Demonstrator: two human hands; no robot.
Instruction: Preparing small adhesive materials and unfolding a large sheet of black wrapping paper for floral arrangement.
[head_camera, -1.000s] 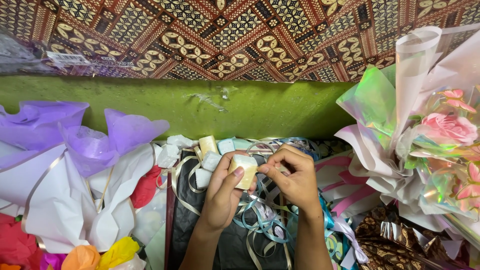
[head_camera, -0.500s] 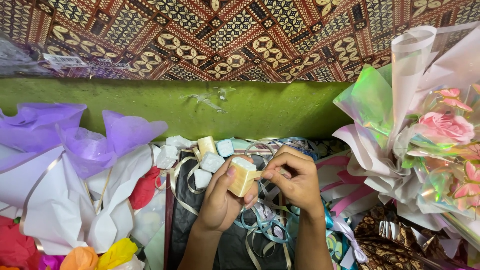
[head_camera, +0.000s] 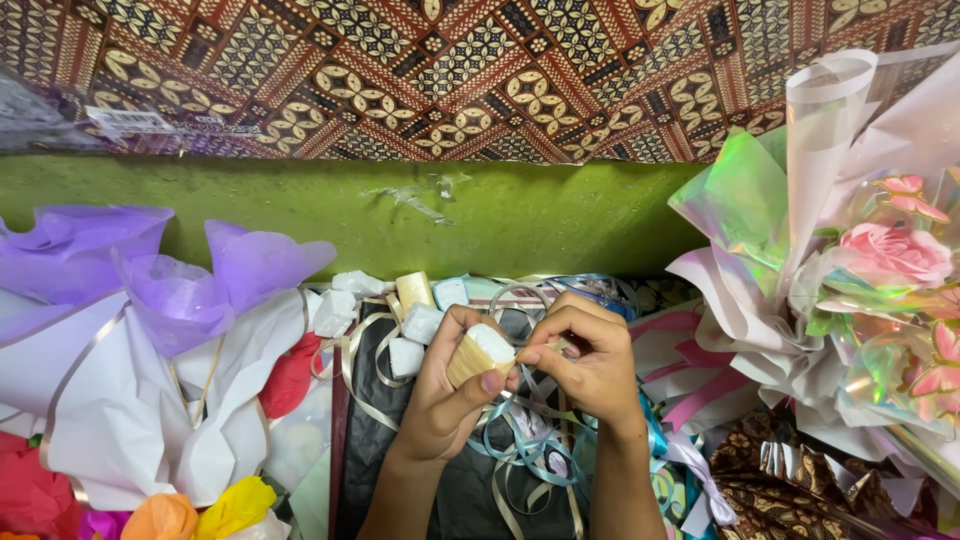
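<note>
Nearest: tangle of loose curling ribbon (head_camera: 520, 450), blue, gold and white, lying on black paper (head_camera: 450, 490) at the bottom middle; both forearms come up over it.

Left hand (head_camera: 445, 390) is curled round a small gold ribbon spool (head_camera: 480, 352), thumb over its side, white core end facing up; right hand (head_camera: 590, 365) is touching it from the right, thumb and forefinger pinched together at the spool's edge, apparently on the ribbon's free end, though the strand itself is too fine to make out.

Handling, my read: spool looks light and rigid, smooth-sided so it could roll in the grip; hold it by the flat ends or wrap the side as now; ribbon is thin, slippery, curls and kinks easily, best taken right at the tip.

Just beyond the hands: more spools and white blocks (head_camera: 405, 315) scattered loose near the green ledge (head_camera: 520, 215); no box or tray holding them that I can see.

Left side: purple and white wrapping paper (head_camera: 130, 330) bunched up; coloured tissue in the bottom left corner.

Right side: wrapped bouquet (head_camera: 880, 260), pink rose inside iridescent film and white paper.

Farthest: patterned brown cloth (head_camera: 480, 70) above the ledge.
</note>
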